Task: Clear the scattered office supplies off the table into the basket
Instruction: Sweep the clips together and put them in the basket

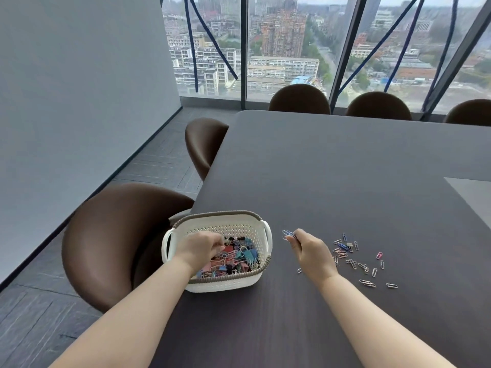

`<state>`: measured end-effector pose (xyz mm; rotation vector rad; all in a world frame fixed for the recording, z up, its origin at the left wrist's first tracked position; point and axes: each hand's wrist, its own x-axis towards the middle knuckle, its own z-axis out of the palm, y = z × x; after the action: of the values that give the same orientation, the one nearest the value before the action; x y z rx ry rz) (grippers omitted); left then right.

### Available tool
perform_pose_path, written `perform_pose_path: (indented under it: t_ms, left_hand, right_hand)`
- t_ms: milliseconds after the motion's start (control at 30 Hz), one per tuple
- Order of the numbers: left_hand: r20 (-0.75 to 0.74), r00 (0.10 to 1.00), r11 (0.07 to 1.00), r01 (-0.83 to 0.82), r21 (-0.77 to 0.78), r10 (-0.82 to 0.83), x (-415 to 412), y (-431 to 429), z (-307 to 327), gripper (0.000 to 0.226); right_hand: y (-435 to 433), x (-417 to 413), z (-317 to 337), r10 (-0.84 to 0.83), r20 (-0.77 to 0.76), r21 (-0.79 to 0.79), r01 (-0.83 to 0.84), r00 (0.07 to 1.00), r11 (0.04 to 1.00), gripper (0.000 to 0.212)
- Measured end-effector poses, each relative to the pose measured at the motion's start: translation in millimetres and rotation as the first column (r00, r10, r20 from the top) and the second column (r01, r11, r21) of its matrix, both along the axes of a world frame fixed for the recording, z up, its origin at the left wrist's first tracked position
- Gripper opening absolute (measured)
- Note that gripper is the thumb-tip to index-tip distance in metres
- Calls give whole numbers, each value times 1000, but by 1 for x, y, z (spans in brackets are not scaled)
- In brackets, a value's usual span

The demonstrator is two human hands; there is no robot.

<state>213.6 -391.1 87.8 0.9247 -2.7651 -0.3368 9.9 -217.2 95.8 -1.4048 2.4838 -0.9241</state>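
Right hand (310, 254) pinches blue clips (288, 234) just right of the basket (228, 215) at the counter's (345, 168) near-left edge; left hand (200, 247) curls inside it, grip unclear. Loose clips (357, 262) lie scattered right. A slack pinch could spill short.

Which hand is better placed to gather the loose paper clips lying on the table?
Right, probably: the right hand is beside the scattered paper clips, though it pinches a few; the left hand is in the basket.
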Motion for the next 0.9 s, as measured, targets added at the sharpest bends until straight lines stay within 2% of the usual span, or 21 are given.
perform_pose_path:
  t_ms: [133,267,400,467,600,667,700,800,900]
  left_hand:
    - [-69,995,981,61,-182,-75,20,-3,-1,13]
    - [-110,992,958,33,-286,-67,44,-8,-4,9]
    - [-27,999,958,30,-286,-39,58,-10,-12,10]
    - [-4,999,958,35,-283,-38,60,-7,-13,16]
    - [-17,999,957,22,-290,-28,62,-4,-12,13]
    - [-10,1000,958,16,-286,-19,61,-1,-11,12]
    - [2,1000,960,6,-282,-6,61,1,-11,19]
    - [7,1000,960,-21,-281,24,59,4,-8,34]
    - [-7,999,962,-50,-267,50,56,10,-4,36]
  right_hand:
    - [-36,35,14,92,-50,-117,-97,995,988,28]
    - [-82,66,15,239,-140,-63,-249,961,966,22]
    - [-104,75,5,337,-98,247,-305,936,920,25]
    - [-107,77,7,316,-112,274,-277,942,921,24]
    - [-104,82,14,271,-181,283,-214,945,935,44]
    - [-101,83,16,246,-217,260,-187,945,947,44]
    - [-100,83,16,243,-216,252,-186,946,950,41]
    - [-99,78,11,305,-124,298,-258,944,919,38]
    - [-90,69,6,359,-71,345,-315,931,884,49]
